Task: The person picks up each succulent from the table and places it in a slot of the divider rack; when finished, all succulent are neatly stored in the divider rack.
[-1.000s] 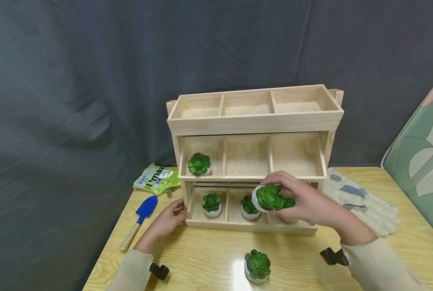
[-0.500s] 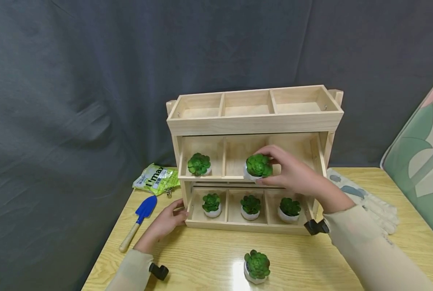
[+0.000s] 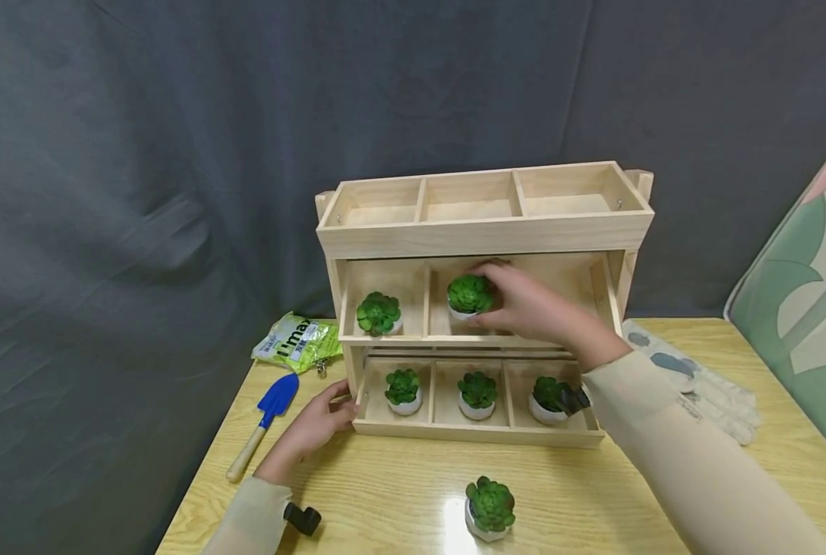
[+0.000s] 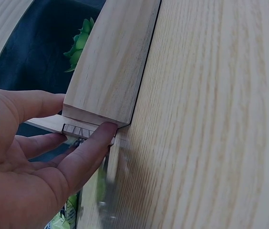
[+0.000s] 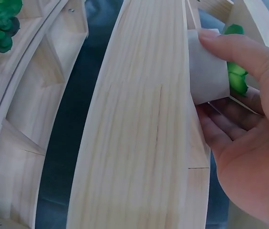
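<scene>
My right hand (image 3: pixel 527 304) holds a potted succulent (image 3: pixel 470 294) in the middle compartment of the shelf's second tier. In the right wrist view, thumb and fingers grip its white pot (image 5: pixel 208 69) just behind the tier's front board (image 5: pixel 134 119). My left hand (image 3: pixel 318 422) grips the lower left corner of the wooden plant shelf (image 3: pixel 485 237); the left wrist view shows its fingers around the end of the bottom tray (image 4: pixel 110 71). Another succulent (image 3: pixel 378 313) sits in the second tier's left compartment. The bottom tier has succulents at left (image 3: pixel 404 389), middle (image 3: pixel 478 393) and right (image 3: pixel 547 399).
One more potted succulent (image 3: pixel 490 509) stands on the table in front of the shelf. Left of the shelf lie a blue trowel (image 3: pixel 279 395) and a yellow-green plastic bag (image 3: pixel 302 339). Work gloves (image 3: pixel 693 385) lie on the right. A dark curtain (image 3: pixel 454 85) hangs behind.
My right hand has carried the succulent up and leftward from in front of the bottom tier into the second tier's middle compartment, turning it upright. The left hand has stayed at the shelf corner.
</scene>
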The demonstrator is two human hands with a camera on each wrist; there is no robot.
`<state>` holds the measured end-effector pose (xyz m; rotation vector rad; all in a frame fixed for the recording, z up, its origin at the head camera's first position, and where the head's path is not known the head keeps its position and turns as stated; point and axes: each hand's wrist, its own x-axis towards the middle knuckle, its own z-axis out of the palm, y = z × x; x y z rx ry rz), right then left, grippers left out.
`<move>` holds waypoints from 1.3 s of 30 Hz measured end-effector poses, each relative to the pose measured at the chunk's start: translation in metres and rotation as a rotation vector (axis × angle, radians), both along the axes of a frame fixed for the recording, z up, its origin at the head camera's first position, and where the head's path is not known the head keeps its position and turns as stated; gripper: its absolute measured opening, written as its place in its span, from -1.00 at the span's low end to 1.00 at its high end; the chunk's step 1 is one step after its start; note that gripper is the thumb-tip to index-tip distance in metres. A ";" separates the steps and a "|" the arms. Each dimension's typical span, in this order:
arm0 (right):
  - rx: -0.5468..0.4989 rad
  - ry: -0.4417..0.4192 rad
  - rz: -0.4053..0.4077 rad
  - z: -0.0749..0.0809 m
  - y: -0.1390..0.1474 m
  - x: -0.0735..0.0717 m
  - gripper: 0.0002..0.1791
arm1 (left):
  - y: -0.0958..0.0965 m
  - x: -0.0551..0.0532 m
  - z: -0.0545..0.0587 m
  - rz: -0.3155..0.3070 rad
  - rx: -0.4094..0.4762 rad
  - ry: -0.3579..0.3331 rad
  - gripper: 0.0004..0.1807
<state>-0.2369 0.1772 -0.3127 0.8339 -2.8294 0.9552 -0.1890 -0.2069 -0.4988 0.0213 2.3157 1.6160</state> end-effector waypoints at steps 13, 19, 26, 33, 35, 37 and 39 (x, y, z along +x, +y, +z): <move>0.101 0.049 0.003 -0.001 -0.013 -0.015 -0.26 | -0.002 0.002 -0.001 -0.015 0.004 0.007 -0.30; 0.123 0.034 -0.016 0.000 -0.015 -0.016 -0.25 | -0.002 0.001 -0.003 -0.005 0.009 0.004 -0.30; 0.157 0.045 -0.012 0.001 -0.014 -0.015 -0.22 | -0.003 0.001 -0.001 -0.029 0.006 0.007 -0.30; 0.145 0.043 -0.001 0.004 -0.008 -0.010 -0.19 | -0.004 0.000 0.000 -0.055 0.006 0.013 -0.31; 0.133 0.046 0.001 0.006 -0.005 -0.009 -0.20 | -0.004 0.000 0.000 -0.062 0.001 0.017 -0.31; 0.124 0.056 0.000 0.006 -0.003 -0.007 -0.20 | -0.003 0.000 0.000 -0.050 -0.001 0.011 -0.31; 0.128 0.078 0.002 0.007 0.000 -0.006 -0.22 | -0.003 -0.001 -0.001 -0.041 -0.003 0.007 -0.31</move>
